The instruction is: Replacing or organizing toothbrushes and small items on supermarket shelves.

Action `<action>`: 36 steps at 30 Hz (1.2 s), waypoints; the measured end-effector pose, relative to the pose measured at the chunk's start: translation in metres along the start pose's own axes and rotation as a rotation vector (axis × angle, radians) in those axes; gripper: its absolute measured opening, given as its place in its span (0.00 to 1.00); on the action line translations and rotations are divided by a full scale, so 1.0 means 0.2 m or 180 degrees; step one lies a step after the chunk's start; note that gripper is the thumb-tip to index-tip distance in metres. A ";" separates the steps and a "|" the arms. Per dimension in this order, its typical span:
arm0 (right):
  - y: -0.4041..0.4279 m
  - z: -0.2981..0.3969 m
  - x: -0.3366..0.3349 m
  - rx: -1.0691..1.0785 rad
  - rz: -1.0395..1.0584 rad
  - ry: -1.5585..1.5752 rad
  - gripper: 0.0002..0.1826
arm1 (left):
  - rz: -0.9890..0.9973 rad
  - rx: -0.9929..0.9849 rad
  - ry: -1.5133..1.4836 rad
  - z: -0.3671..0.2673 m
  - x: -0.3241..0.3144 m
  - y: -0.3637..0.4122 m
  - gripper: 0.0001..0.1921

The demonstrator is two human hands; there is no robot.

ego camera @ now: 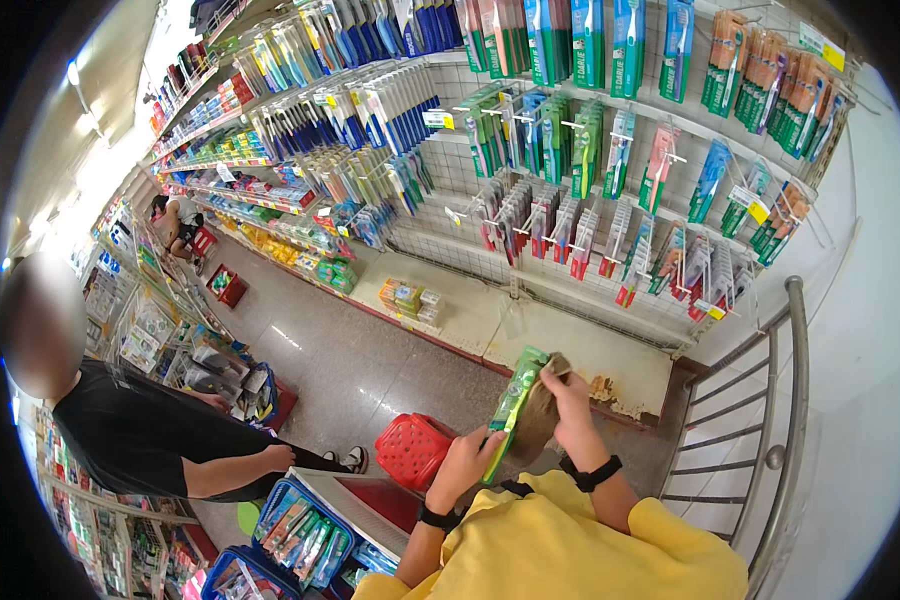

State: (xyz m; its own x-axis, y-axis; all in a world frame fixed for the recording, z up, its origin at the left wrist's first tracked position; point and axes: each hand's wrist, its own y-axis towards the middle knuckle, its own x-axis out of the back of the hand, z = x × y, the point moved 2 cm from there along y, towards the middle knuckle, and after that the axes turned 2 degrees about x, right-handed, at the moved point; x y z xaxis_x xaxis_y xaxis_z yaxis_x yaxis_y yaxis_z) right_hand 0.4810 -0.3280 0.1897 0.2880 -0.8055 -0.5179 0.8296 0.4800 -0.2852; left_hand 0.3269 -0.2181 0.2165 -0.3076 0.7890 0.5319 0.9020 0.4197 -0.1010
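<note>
My left hand (463, 466) grips the lower end of a packaged green toothbrush (515, 405), held tilted before me. Bunched in my right hand (570, 397) is a brownish cloth (536, 427), which lies against the upper part of the package. Below both hands stands an upturned-looking red plastic stool or basket (412, 448). Rows of packaged toothbrushes (586, 146) hang on hooks of the wire rack (450, 169) ahead.
A white bottom shelf (562, 337) holds small boxes (409, 298). Blue baskets of packaged toothbrushes (307, 536) stand lower left, near a person in black (127, 427). Metal railing (776, 420) runs along the right. Another person (174, 225) sits farther down the aisle, beside a red basket (226, 285).
</note>
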 end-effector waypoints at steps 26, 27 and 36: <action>1.03 0.70 0.71 -0.0285 -0.0135 -0.1002 0.11 | -0.1128 -0.1061 -0.2117 -0.78 -0.39 2.24 0.05; 1.08 0.72 0.77 -0.0230 -0.0265 -0.0897 0.11 | -0.1091 -0.1068 -0.2207 -0.79 -0.42 2.26 0.05; 1.32 0.85 1.01 -0.0210 -0.0368 -0.0592 0.10 | -0.1296 -0.0972 -0.2412 -0.84 -0.53 2.26 0.07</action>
State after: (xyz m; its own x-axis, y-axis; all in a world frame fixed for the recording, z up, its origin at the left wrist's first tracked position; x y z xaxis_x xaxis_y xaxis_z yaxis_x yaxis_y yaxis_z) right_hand 0.8382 -0.4224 0.1469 0.2810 -0.9038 -0.3228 0.8309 0.3975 -0.3895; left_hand 0.8181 -0.1876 0.2550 -0.6391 0.7346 -0.2279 0.6879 0.6784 0.2579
